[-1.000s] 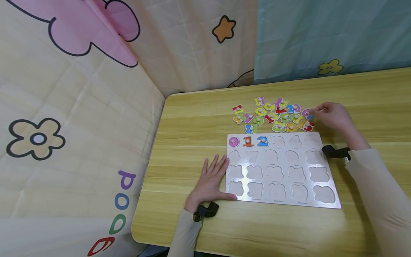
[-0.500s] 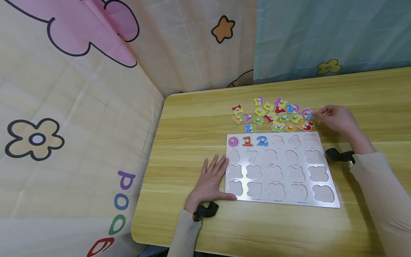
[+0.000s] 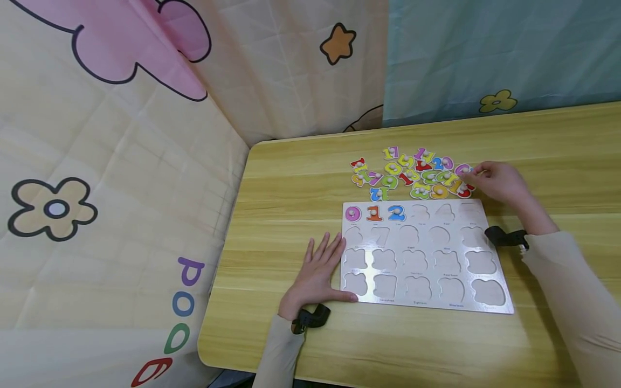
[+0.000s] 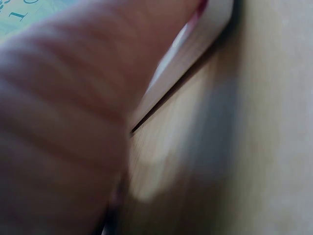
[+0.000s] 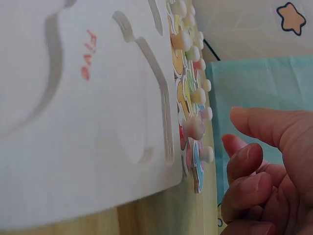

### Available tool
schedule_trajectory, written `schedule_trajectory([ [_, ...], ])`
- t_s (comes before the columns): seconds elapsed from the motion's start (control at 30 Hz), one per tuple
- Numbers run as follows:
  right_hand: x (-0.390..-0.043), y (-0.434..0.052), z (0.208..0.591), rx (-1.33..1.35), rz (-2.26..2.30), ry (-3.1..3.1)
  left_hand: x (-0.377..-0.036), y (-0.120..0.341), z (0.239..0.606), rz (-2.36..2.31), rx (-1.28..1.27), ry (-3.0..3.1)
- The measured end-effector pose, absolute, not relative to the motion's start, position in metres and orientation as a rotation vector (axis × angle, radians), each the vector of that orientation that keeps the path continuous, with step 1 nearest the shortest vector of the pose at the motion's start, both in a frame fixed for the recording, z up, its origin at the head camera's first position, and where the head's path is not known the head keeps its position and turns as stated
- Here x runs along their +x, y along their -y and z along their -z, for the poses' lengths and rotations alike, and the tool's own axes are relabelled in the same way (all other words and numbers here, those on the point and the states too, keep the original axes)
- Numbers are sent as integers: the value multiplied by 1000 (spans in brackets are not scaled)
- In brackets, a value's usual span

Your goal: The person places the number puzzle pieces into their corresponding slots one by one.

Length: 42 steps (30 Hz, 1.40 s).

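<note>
My left hand lies with spread fingers along the left edge of a white number puzzle board, the thumb over its near corner. A pink 0, a red 1 and a blue 2 sit in the board's top row. My right hand hovers at the right end of a cluster of loose knobbed number pieces. In the right wrist view, thumb and index finger stand apart with nothing between them, close to a blue-marked piece with a pale knob.
Several shaped recesses, one labelled Five, show in the board. The wooden table extends around it. Behind the table hang a beige curtain and a teal curtain.
My right hand drew back slightly to the right, then came left again over the right end of the loose pieces. The left hand and board have stayed put.
</note>
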State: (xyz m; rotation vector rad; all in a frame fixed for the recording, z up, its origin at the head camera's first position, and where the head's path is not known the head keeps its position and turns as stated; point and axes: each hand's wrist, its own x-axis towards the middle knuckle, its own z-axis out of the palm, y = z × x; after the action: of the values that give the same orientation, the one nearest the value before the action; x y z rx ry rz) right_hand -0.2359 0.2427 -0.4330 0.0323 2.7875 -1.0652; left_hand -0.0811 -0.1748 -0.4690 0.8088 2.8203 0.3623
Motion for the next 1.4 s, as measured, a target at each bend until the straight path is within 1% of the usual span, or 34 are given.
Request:
schedule_trajectory([
  [0.33, -246, -219, 434, -82, 1035, -2772, -81, 175, 468, -363, 815, -2821],
  [0.53, -256, -196, 432, -116, 909, -2796, -81, 174, 469, -341, 824, -2822],
  [0.77, -261, -175, 430, -35, 651, -2850, -80, 174, 468, -334, 819, -2821],
  [0.97, -266, -166, 432, 17, 533, -2864, -80, 174, 468, -324, 812, -2822],
  [1.2, -263, -167, 429, -12, 612, -2887, -80, 174, 469, -327, 815, -2821],
  [1.4, -255, -173, 420, -190, 757, -2851, -79, 175, 468, -341, 824, -2830],
])
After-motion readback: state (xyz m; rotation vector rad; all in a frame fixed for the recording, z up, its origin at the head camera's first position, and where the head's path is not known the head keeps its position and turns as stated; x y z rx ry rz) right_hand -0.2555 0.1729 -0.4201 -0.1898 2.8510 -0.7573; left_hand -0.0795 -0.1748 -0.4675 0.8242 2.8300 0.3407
